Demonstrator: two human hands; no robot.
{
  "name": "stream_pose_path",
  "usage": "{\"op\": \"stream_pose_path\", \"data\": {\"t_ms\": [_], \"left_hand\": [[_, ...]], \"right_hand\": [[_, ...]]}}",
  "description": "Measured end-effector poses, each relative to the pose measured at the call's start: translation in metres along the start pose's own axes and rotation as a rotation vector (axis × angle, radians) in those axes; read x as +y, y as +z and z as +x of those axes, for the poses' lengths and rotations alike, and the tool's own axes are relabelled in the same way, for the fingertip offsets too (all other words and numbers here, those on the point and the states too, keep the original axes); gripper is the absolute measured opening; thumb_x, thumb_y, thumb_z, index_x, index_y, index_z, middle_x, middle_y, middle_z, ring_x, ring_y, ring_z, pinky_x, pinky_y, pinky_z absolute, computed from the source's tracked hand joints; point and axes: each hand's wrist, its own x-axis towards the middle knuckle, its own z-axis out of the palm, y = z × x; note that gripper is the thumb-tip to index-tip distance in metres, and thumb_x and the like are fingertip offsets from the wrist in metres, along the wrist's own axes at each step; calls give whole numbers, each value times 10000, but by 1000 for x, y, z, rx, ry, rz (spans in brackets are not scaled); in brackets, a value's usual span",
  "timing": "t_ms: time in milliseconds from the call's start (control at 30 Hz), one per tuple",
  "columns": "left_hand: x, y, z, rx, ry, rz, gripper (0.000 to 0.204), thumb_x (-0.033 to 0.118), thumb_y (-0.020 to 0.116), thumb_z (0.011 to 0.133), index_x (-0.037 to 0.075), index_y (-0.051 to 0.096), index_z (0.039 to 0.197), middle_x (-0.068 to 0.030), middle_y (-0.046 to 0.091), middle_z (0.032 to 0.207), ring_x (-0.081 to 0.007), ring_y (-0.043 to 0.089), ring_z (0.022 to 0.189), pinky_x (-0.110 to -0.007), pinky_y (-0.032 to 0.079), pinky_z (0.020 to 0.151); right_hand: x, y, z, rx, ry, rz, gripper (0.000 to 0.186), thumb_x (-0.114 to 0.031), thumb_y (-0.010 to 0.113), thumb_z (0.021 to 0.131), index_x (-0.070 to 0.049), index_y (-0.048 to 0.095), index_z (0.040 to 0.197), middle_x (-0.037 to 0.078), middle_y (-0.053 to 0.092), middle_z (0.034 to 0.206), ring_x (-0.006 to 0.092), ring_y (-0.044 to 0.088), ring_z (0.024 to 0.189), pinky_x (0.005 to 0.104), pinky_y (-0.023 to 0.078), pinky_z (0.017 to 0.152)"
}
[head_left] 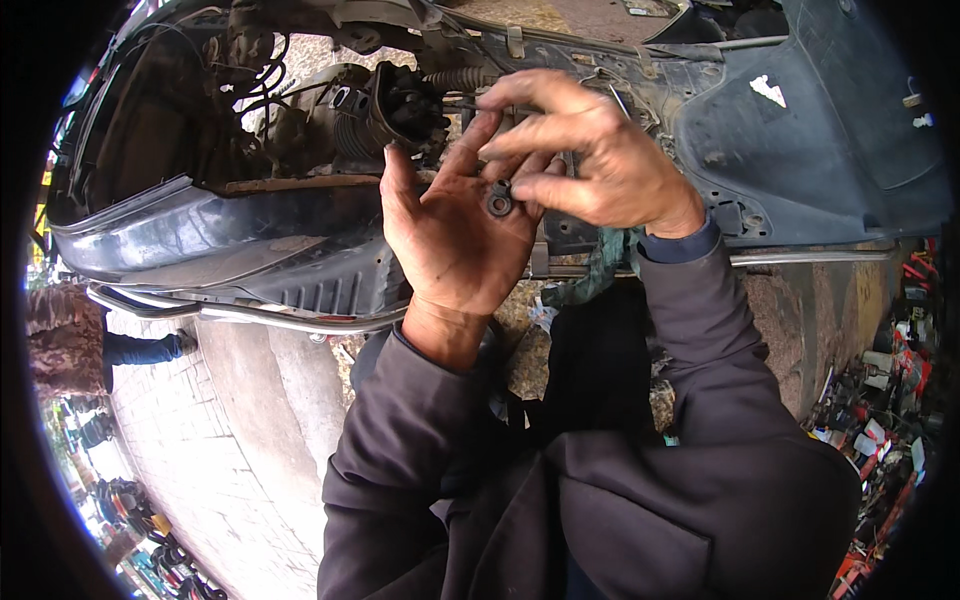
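Note:
My left hand [450,235] is palm up with its fingers apart and loosely curled, cradling a small dark metal ring [499,199], like a washer, in the palm. My right hand [590,160] hovers over it with fingers bent and apart; its lowest fingertip is at the ring's right edge, and I cannot tell if it touches. Just behind my hands is an exposed engine part [400,110] with cooling fins, inside a scooter's dark bodywork [200,230].
Grey-blue plastic panel [770,140] at right, chrome tube [820,256] along the near side, green rag [590,280] below my right hand. A person [70,340] stands at far left on light paving [200,430]. Cluttered tools and parts [890,400] lie at lower right.

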Motion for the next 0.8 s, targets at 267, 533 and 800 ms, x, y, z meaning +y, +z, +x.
{"op": "stream_pose_path", "data": {"t_ms": [267, 533, 800], "left_hand": [[1, -7, 2, -65, -69, -48, 846, 627, 417, 901, -66, 370, 1384, -178, 528, 1288, -309, 502, 1204, -406, 398, 1031], [-9, -7, 1, 103, -11, 147, 713, 614, 460, 895, 38, 441, 1315, -171, 524, 1255, -321, 507, 1154, -480, 367, 1027], [-20, -15, 3, 390, -33, 377, 473, 434, 567, 914, 70, 476, 1204, -125, 510, 1154, -284, 522, 1060, -451, 430, 933]], "right_hand": [[-20, 2, 3, -135, -59, -115, 180, -82, 756, 662, -52, 724, 836, 93, 651, 1004, 290, 567, 1056, 397, 442, 923], [-17, 8, -3, -246, -42, -153, 222, -62, 721, 625, -59, 709, 847, 84, 646, 795, 285, 601, 859, 384, 460, 808], [111, 52, 36, 154, 495, 13, 264, -159, 740, 755, 8, 700, 955, 138, 709, 900, 185, 666, 819, 324, 526, 753]]}}
